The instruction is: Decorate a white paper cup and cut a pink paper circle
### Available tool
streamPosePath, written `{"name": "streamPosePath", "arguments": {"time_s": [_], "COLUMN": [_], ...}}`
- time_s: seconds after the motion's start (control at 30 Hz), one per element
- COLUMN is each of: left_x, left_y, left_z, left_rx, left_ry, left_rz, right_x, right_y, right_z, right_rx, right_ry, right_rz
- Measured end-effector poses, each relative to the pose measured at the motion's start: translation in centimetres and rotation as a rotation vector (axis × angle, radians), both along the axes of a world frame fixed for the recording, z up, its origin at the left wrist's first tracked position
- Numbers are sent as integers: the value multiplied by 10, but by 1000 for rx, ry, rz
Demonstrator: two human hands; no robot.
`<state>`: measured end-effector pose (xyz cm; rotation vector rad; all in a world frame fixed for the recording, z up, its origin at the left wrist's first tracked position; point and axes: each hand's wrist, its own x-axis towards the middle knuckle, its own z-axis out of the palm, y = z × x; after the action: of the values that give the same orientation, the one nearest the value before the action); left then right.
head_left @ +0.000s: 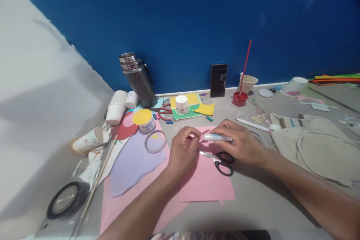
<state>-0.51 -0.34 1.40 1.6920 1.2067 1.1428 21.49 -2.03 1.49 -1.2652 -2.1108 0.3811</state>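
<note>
In my right hand [239, 140] is a slim whitish tube [218, 137] with bluish print, like a glue tube, lying level and pointing left. My left hand [185, 148] is closed in a pinch close to the tube's tip; what sits between the fingertips is too small to make out. Below both hands, black-handled scissors [218, 160] rest partly on a pink paper sheet [206, 183]. To the left, a roll of tape [147, 146] lies on lilac paper [126, 172]. Nearby stands a paper cup with a yellow top [143, 118].
Along the blue wall stand a steel flask [139, 82], a phone [219, 80] and a red paint pot [240, 99] with a stick. A white paper cup [182, 105] sits on coloured paper. A beige cloth bag [329, 146] lies right; black tape [64, 200] lies left.
</note>
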Motion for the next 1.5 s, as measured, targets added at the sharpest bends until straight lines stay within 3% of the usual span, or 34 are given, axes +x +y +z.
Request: {"name": "streamPosePath", "arguments": {"time_s": [0.3,0.63,0.8,0.87,0.93,1.0,1.13,1.23,1.37,1.5], "left_x": [3,3,3,3,4,4,6,8,9,8], "left_y": [-5,-2,-3,-4,-5,-6,-8,-12,-14,-9], "left_z": [1,1,0,-1,0,2,5,4,1,1], "left_rx": [-9,-99,133,243,254,140,-336,-615,-742,-788], "left_ry": [51,16,85,169,196,121,-244,-533,-721,-782], "left_rz": [-13,-7,263,253,156,65,-39,-77,-95,-96], "right_x": [-3,-9,-10,-12,-14,-15,-14,-11,-10,-12], "right_y": [-1,-5,-7,-8,-8,-9,-7,-6,-5,-6], "right_z": [-3,3,8,10,9,4,-9,-16,-16,-13], "right_rx": [-21,-175,-217,-222,-184,-87,219,347,351,430], "right_ry": [-10,143,214,220,191,125,-42,-126,-149,-214], "right_rz": [3,20,-21,-32,-49,-83,-136,-156,-152,-116]}}
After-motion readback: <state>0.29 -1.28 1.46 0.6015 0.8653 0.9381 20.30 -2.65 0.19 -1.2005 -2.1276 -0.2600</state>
